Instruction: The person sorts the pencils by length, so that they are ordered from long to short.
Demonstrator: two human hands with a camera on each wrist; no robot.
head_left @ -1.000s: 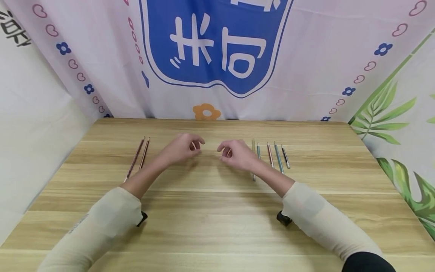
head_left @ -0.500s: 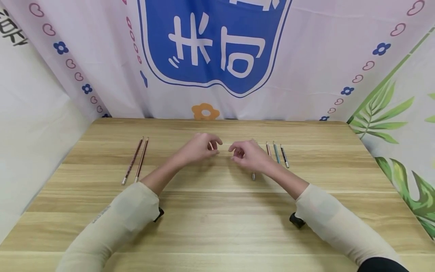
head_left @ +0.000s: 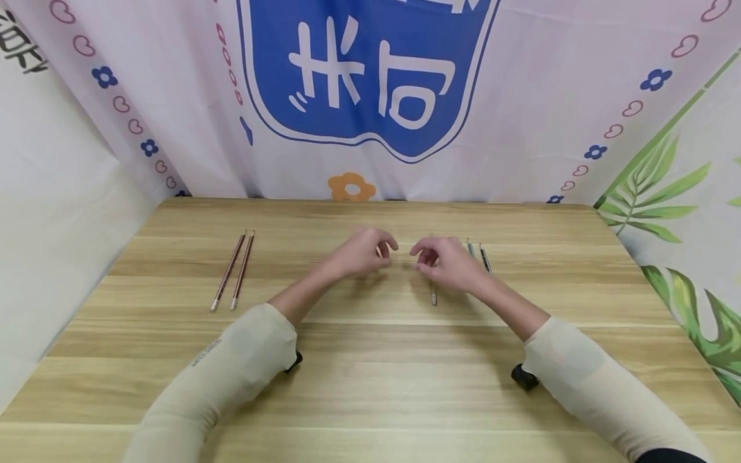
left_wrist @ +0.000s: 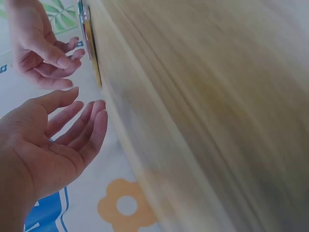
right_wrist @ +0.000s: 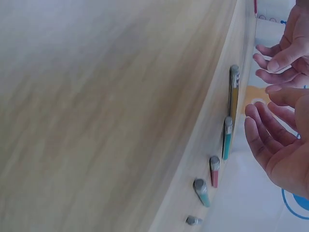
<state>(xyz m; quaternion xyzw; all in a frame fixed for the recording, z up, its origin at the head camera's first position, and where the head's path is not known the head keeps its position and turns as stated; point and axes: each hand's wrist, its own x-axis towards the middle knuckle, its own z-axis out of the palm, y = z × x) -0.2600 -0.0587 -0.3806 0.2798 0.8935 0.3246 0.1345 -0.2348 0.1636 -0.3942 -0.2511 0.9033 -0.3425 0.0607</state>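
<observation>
My left hand (head_left: pixel 366 252) hovers over the middle of the table with its fingers loosely bent and holding nothing. Just to its right, my right hand (head_left: pixel 448 262) hangs in a similar curve, holding nothing, above a row of pencils. It partly covers a yellow pencil (right_wrist: pixel 234 99), whose eraser end shows below the hand in the head view. Beside that one, the right wrist view shows a teal pencil (right_wrist: pixel 227 142), a pinkish-red pencil (right_wrist: pixel 215 175) and a second teal pencil (right_wrist: pixel 203 195). A dark pencil (head_left: pixel 485 257) lies at the row's right end.
Two reddish-brown pencils (head_left: pixel 228 270) lie side by side on the left of the wooden table (head_left: pixel 370 386). A printed cloth (head_left: pixel 521 96) hangs at the table's far edge. Pale sleeves cover both forearms, each with a small black device near the wrist.
Both hands have moved right together, fingers still loosely bent. The left arm has uncovered the two reddish-brown pencils; the right hand and forearm now cover more of the right-hand row.
</observation>
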